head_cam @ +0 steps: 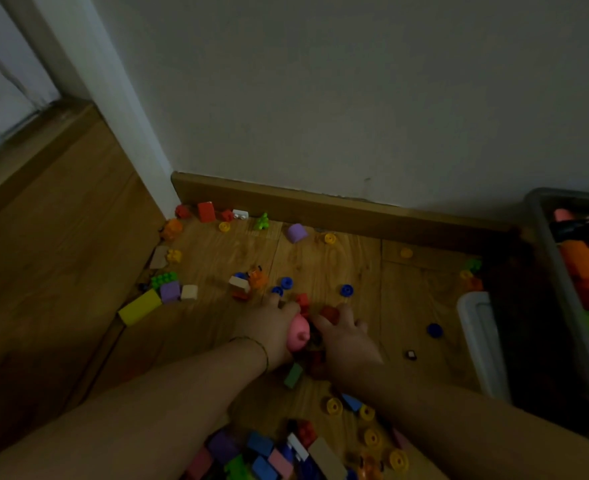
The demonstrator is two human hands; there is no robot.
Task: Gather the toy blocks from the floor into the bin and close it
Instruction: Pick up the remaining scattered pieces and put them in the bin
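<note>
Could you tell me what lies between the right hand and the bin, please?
In the head view: a blue round piece, a small dark piece, then a pale lid.
</note>
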